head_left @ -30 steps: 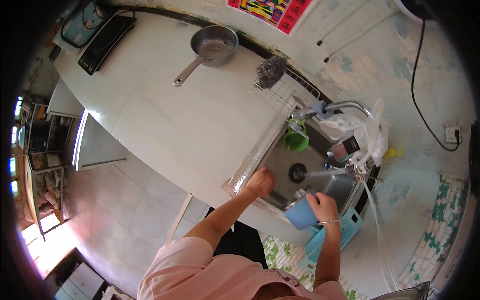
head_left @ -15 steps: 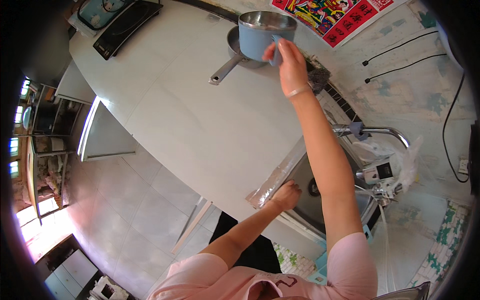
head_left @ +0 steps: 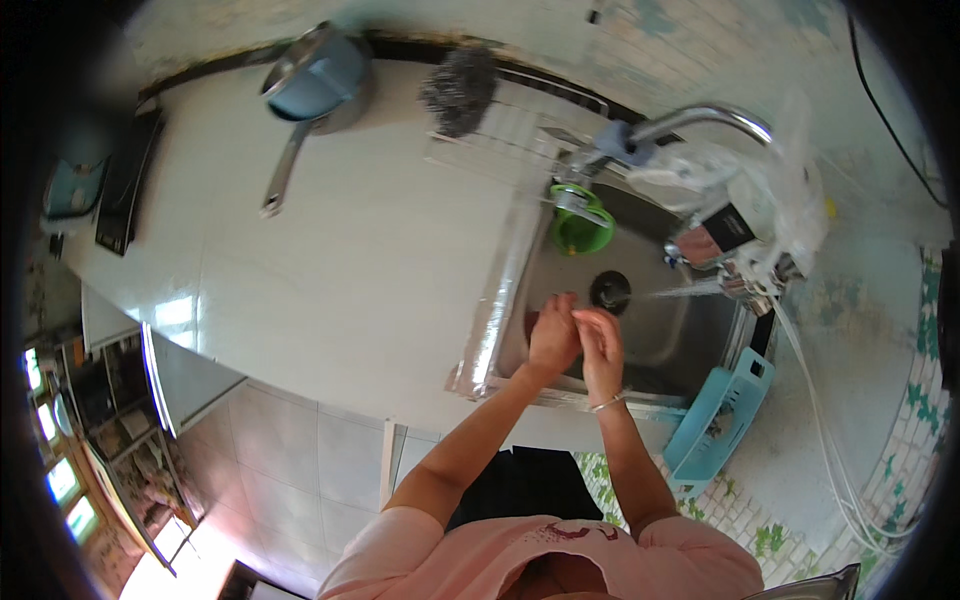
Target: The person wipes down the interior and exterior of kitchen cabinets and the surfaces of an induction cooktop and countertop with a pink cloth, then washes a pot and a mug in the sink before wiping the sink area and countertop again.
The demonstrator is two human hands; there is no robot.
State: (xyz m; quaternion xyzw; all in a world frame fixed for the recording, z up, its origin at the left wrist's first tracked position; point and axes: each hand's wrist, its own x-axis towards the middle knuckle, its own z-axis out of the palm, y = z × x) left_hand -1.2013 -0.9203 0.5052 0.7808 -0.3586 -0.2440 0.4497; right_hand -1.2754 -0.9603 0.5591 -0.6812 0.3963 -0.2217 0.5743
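Over the near left part of the metal sink (head_left: 680, 335), my left hand (head_left: 554, 338) and my right hand (head_left: 600, 345) meet, touching at the fingers. The left one is curled closed, and whatever might be inside it is hidden. My right hand has its fingers stretched and slightly bent against the left, with no object visible in it. A thin stream of water (head_left: 680, 291) runs from a tap (head_left: 745, 285) on the right toward the dark drain (head_left: 610, 292). Behind my hands, a green strainer-like cup (head_left: 583, 232) sits in the sink below a chrome spout (head_left: 600, 150).
A blue pot (head_left: 312, 88) rests in a long-handled metal pan (head_left: 288, 170) at the counter's back left. A grey scrubber (head_left: 460, 90) lies beside the sink. A turquoise basket (head_left: 715, 420) hangs at the right. A black cooktop (head_left: 130, 185) stands far left.
My right hand has let go of the blue pot, which now sits in the pan, and has come down to the sink beside my left hand. Water now runs. My view has shifted right.
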